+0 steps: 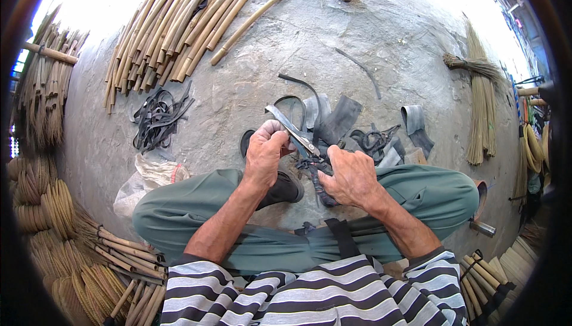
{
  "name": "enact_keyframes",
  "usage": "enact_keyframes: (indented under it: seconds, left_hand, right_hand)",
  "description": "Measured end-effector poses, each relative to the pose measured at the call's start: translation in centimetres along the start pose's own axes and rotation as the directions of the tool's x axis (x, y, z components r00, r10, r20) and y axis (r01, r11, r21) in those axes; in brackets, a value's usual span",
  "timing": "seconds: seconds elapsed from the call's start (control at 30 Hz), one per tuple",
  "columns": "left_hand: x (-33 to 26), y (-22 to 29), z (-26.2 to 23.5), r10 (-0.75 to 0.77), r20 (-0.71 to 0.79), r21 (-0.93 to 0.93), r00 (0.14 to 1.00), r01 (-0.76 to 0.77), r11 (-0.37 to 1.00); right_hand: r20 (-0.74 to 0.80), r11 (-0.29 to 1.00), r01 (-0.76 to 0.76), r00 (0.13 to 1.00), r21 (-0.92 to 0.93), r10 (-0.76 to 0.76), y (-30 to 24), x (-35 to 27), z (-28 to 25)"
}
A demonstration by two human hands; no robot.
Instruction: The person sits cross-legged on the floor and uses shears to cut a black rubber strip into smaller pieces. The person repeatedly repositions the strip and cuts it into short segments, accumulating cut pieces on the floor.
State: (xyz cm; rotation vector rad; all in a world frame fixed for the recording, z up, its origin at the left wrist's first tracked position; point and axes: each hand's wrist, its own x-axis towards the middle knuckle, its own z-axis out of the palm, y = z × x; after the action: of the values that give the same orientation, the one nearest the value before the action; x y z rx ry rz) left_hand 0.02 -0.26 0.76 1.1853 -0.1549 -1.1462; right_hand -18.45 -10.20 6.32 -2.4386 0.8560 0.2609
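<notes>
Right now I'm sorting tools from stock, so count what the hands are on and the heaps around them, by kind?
Hands: 2, left hand and right hand
Scissors: 1
Rubber strip piles: 2, left pile, centre pile
Bamboo pole heap: 1
Total: 6

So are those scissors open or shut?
Open: the scissors show two blades spread apart, tips pointing away from the person, handles near the right hand.
</notes>
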Motion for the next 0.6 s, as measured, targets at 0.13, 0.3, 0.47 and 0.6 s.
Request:
enact_keyframes:
  seconds: [0.13, 0.3, 0.47, 0.6]
  left_hand:
    - [0.1, -0.2, 0.1, -0.021, -0.017, 0.001, 1.000, 0.021, 1.000]
    - [0.2, -0.1, 0.1, 0.065, 0.026, 0.123, 0.998, -0.067, 0.990]
    - [0.1, 0.3, -0.3, 0.075, 0.052, 0.185, 0.996, -0.084, 0.979]
    - [0.2, 0.3, -0.4, 0.022, 0.032, 0.122, 0.999, -0.025, 0.992]
  right_hand:
    - [-0.005, 1.000, 0.009, 1.000, 0.012, -0.009, 0.5, 0.0, 0.3]
    - [-0.133, 0.997, 0.066, 0.989, -0.042, -0.071, 0.7, 0.1, 1.0]
    - [-0.077, 0.998, 0.060, 0.995, -0.013, -0.060, 0.5, -0.1, 0.3]
    - [-0.002, 1.000, 0.013, 1.000, 0.007, -0.013, 0.3, -0.1, 0.0]
